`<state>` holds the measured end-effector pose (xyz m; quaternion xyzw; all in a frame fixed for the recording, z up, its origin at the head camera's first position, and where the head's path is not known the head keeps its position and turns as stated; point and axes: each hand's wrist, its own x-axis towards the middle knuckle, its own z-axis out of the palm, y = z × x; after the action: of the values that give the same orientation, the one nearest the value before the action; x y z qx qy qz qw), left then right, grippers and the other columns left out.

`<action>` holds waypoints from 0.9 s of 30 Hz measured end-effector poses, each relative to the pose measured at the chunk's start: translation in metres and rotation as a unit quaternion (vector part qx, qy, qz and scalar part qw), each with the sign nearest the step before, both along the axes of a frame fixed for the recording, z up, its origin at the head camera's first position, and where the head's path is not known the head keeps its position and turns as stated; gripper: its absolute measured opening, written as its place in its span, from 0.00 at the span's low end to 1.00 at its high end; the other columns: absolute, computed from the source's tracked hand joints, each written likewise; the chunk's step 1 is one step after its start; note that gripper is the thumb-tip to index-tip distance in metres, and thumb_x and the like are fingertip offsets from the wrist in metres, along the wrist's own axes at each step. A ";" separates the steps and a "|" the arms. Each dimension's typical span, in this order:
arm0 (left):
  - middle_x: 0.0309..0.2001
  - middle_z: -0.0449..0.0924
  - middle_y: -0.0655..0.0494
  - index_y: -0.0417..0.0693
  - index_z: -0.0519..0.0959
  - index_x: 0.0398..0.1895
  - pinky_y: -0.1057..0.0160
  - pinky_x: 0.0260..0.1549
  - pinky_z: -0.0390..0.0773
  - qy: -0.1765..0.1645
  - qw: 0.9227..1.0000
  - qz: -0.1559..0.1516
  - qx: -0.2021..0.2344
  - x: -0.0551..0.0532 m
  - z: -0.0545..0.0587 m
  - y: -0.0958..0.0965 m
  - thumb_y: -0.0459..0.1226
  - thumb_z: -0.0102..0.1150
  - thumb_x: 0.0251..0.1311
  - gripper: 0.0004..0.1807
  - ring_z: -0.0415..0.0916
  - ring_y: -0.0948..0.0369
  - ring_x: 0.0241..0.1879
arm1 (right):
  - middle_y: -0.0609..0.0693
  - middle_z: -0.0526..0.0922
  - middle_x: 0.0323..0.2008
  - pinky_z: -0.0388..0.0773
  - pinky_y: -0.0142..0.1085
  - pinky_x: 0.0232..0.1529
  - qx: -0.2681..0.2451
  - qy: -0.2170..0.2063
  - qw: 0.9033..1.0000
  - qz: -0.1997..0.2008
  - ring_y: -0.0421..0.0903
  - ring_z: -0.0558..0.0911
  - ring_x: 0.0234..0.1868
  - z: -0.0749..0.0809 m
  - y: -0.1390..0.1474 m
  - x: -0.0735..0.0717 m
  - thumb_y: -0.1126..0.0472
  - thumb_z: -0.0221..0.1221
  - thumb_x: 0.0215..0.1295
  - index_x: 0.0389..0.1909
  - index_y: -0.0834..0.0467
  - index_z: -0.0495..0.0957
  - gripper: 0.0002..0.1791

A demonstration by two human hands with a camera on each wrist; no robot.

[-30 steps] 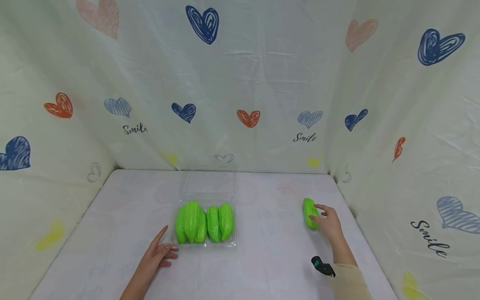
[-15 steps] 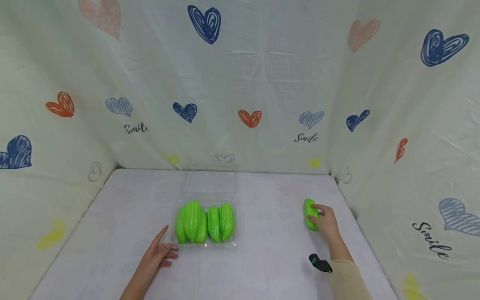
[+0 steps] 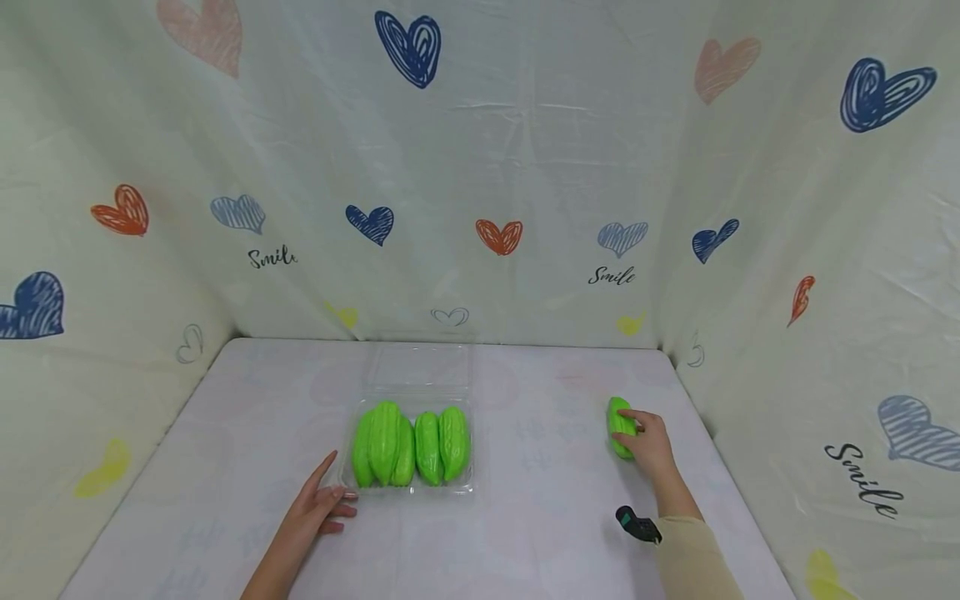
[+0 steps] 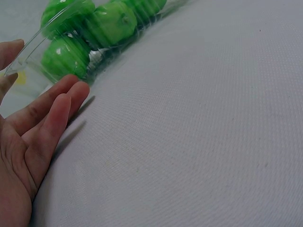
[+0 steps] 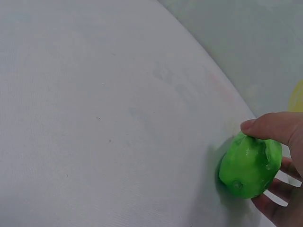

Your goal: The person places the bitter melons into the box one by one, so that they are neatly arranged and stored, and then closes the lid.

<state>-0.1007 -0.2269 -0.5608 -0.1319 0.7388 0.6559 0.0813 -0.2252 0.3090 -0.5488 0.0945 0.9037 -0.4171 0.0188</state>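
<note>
Left hand [image 3: 306, 508], fingers spread, lay at a clear box [image 3: 420, 367] of green gourds [image 3: 385, 443]; right hand [image 3: 651, 446] gripped a single gourd [image 5: 248, 165]

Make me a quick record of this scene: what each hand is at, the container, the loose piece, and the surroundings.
Left hand: at the near left corner of the clear container, fingers extended
Right hand: gripping a single ridged green piece between thumb and fingers
Container lid: open, on the far side
Container contents: at least five green pieces, side by side
Surface: white table
Backdrop: pale curtain printed with hearts and "Smile"
</note>
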 end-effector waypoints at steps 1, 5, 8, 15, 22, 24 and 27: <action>0.43 0.82 0.42 0.51 0.49 0.77 0.58 0.32 0.80 -0.001 1.000 0.001 0.001 0.000 0.000 0.000 0.38 0.49 0.71 0.35 0.82 0.55 0.37 | 0.71 0.57 0.63 0.68 0.59 0.56 -0.002 -0.001 1.000 0.000 0.71 0.63 0.60 0.000 0.000 0.000 0.67 0.64 0.61 0.62 0.68 0.70 0.28; 0.43 0.82 0.42 0.51 0.49 0.78 0.58 0.32 0.80 -0.001 1.000 0.001 -0.002 0.000 0.000 0.000 0.38 0.50 0.71 0.35 0.82 0.55 0.37 | 0.71 0.56 0.64 0.69 0.59 0.55 -0.009 -0.008 1.000 -0.002 0.71 0.63 0.60 -0.001 0.001 -0.001 0.67 0.64 0.61 0.63 0.67 0.70 0.28; 0.43 0.82 0.41 0.51 0.49 0.78 0.58 0.32 0.80 0.002 1.000 0.001 -0.003 0.000 0.000 0.000 0.38 0.50 0.71 0.35 0.82 0.55 0.37 | 0.71 0.55 0.64 0.70 0.58 0.54 -0.014 -0.013 1.000 -0.004 0.70 0.63 0.60 -0.001 0.001 -0.001 0.67 0.64 0.61 0.63 0.66 0.70 0.29; 0.44 0.82 0.41 0.51 0.49 0.78 0.58 0.32 0.80 0.006 1.000 -0.003 -0.005 0.001 0.001 0.000 0.38 0.49 0.72 0.35 0.82 0.55 0.37 | 0.71 0.55 0.65 0.71 0.56 0.51 -0.012 -0.010 1.000 0.000 0.68 0.64 0.58 -0.001 0.001 -0.002 0.67 0.64 0.61 0.63 0.67 0.70 0.28; 0.43 0.82 0.41 0.50 0.49 0.78 0.58 0.32 0.80 0.006 1.000 -0.005 -0.007 0.001 0.002 0.001 0.37 0.48 0.72 0.35 0.82 0.55 0.37 | 0.71 0.57 0.65 0.74 0.52 0.48 0.001 -0.016 1.000 -0.011 0.66 0.66 0.57 0.002 -0.003 -0.002 0.67 0.64 0.61 0.63 0.66 0.71 0.28; 0.43 0.82 0.41 0.50 0.49 0.77 0.58 0.32 0.80 0.006 1.000 -0.004 -0.006 0.001 0.001 0.001 0.37 0.49 0.72 0.34 0.82 0.55 0.37 | 0.71 0.57 0.64 0.74 0.52 0.47 0.001 -0.018 1.000 -0.011 0.67 0.66 0.57 0.004 -0.005 -0.001 0.67 0.64 0.61 0.63 0.66 0.71 0.28; 0.43 0.82 0.41 0.51 0.49 0.78 0.58 0.32 0.80 0.005 1.000 -0.004 -0.006 0.000 0.001 0.001 0.37 0.48 0.72 0.34 0.82 0.55 0.37 | 0.72 0.56 0.65 0.75 0.52 0.47 -0.001 -0.016 1.000 -0.006 0.68 0.66 0.57 0.008 -0.008 0.001 0.67 0.63 0.62 0.62 0.66 0.71 0.27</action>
<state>-0.1003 -0.2264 -0.5595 -0.1262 0.7435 0.6519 0.0794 -0.2244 0.3012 -0.5412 0.1062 0.9024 -0.4164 0.0308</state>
